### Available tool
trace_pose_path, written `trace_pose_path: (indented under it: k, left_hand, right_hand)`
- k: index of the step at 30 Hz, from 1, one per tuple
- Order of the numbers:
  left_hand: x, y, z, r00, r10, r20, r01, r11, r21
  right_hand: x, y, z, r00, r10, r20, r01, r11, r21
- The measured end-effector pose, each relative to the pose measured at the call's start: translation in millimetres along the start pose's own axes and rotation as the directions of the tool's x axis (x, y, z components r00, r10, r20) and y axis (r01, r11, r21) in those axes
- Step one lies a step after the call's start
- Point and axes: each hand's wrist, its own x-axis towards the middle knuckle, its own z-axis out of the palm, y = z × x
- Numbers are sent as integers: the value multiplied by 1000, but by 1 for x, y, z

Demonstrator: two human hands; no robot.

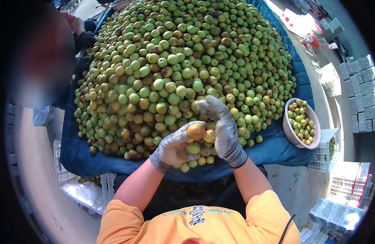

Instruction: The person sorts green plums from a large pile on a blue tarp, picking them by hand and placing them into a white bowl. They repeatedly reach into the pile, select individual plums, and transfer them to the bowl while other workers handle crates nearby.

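A large heap of round green and brown fruit that look like jujubes [171, 61] covers a blue padded cloth [187, 175] in front of me. My left hand [175, 146], in a grey glove, is at the near edge of the heap. Its fingers are closed around an orange-brown jujube [196, 131], and a greener jujube [192, 147] shows just below, by the fingertips. My right hand [224, 130], also gloved, is beside it with fingers stretched out and palm turned toward the left hand. A yellowish jujube [209, 136] shows between the two hands.
At the right edge of the cloth stands a pale round basin [289, 127] of jujubes, with a white crate [320, 162] beside it. Another white crate [108, 187] and clear plastic [84, 194] are at lower left. A co-worker's dark-gloved hand [86, 39] touches the heap's left side.
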Motion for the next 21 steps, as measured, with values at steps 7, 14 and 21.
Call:
trace_pose_path:
  k: [7,14,21]
  left_hand:
    - [3,0,19,999,32,-9,-31,996,87]
    - [2,-8,13,999,35,2,-35,997,71]
    - [-9,1,10,995,95,-23,-94,994,48]
  right_hand:
    - [22,27,-47,995,-14,-98,-96,101,-990]
    - [38,27,-50,975,96,-201,-219,238,-946]
    - [20,-8,-28,892,380,-246,-310,908,281]
